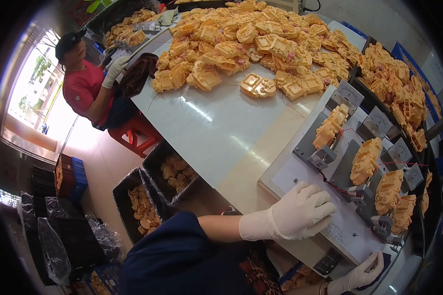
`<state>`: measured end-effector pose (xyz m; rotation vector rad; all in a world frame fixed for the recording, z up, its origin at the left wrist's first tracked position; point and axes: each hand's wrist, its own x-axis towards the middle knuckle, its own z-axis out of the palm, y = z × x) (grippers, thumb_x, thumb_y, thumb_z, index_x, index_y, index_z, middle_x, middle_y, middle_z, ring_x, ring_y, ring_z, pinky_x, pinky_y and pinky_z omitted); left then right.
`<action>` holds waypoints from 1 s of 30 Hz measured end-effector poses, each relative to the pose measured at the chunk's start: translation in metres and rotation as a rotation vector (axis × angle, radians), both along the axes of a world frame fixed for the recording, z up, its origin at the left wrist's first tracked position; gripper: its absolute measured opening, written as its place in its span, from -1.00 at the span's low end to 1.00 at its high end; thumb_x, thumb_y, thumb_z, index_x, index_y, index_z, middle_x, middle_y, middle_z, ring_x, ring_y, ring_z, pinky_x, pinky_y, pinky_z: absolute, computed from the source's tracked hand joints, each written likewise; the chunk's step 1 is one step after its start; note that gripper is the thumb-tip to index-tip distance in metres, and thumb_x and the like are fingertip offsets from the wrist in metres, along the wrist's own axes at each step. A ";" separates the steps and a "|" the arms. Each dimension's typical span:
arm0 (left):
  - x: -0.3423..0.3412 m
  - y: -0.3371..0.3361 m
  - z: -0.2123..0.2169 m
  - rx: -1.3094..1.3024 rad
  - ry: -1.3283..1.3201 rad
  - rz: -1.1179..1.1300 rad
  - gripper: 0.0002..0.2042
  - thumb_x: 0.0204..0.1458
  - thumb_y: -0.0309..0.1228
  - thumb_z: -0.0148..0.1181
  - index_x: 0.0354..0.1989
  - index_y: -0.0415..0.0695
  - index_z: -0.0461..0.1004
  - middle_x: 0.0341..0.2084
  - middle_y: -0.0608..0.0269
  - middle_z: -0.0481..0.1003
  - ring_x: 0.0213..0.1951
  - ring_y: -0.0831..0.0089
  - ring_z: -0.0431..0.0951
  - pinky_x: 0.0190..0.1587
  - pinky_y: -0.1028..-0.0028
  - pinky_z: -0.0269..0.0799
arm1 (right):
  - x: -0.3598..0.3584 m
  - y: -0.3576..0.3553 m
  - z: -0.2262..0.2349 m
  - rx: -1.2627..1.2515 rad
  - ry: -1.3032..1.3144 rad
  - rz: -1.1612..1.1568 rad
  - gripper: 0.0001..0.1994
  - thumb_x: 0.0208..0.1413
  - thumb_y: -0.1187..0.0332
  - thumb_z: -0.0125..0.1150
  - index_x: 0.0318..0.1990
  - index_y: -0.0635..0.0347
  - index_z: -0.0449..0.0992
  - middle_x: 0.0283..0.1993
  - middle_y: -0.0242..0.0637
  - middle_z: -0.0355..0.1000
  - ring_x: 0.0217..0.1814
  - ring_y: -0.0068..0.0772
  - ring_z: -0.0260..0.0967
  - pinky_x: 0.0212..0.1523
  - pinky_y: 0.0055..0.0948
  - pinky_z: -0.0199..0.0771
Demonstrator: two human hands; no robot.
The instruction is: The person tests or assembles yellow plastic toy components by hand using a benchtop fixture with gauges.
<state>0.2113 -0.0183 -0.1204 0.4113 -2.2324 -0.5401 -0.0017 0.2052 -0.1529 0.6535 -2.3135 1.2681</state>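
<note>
Both my hands wear white gloves. My left hand [302,212] is over the near edge of a white test board [300,172], its fingers curled together; their undersides are hidden. By the board's near right corner is my right hand [365,273], fingers stretched and a little apart, beside a dark flat thing [383,270]. Nothing shows between them. Several yellow plastic gear housings sit upright in grey clamps along the board: a far one [331,127], a middle one [365,161] and a nearer one [389,191]. Behind them stand analogue meters [379,122], with thin red wires alongside.
A large heap of yellow housings [261,37] covers the table's far side; a single housing [257,85] lies at its front. More fill a dark bin [394,83] at right and lined bins [143,209] below the table's left edge. A co-worker [91,83] sits at far left.
</note>
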 end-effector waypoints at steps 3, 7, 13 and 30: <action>0.022 -0.017 0.010 -0.049 0.047 0.128 -0.79 -0.11 -0.40 0.32 -0.27 0.01 0.50 -0.40 0.34 0.41 -0.33 0.34 0.44 -0.26 0.38 0.30 | 0.023 -0.017 0.025 -0.059 0.214 -0.055 -0.84 0.17 0.40 0.21 -0.27 0.36 0.55 -0.33 -0.18 0.47 -0.27 -0.27 0.41 -0.17 -0.38 0.43; 0.033 -0.048 -0.002 -0.018 0.048 0.187 -0.81 -0.16 -0.48 0.31 -0.34 -0.03 0.49 -0.43 0.33 0.40 -0.41 0.28 0.40 -0.31 0.36 0.30 | 0.028 -0.029 0.042 -0.128 0.549 0.032 -0.74 0.16 0.28 0.30 -0.42 0.34 0.61 -0.46 -0.14 0.52 -0.46 -0.20 0.45 -0.40 -0.37 0.47; 0.027 -0.047 -0.004 -0.018 0.006 0.198 -0.87 -0.18 -0.52 0.27 -0.46 -0.09 0.44 -0.48 0.26 0.35 -0.44 0.25 0.36 -0.35 0.33 0.29 | 0.037 -0.052 0.048 -0.204 0.584 0.205 -0.71 0.16 0.28 0.23 -0.48 0.35 0.55 -0.47 -0.14 0.49 -0.47 -0.22 0.43 -0.39 -0.32 0.45; 0.046 -0.046 0.012 0.151 -0.151 0.152 -0.87 -0.11 -0.56 0.23 -0.35 -0.16 0.49 -0.44 0.14 0.43 -0.34 0.11 0.45 -0.24 0.23 0.39 | 0.036 -0.073 0.044 0.177 -0.092 0.637 -0.82 -0.14 0.59 0.32 -0.32 0.25 0.54 -0.33 -0.19 0.40 -0.24 -0.20 0.34 -0.16 -0.35 0.33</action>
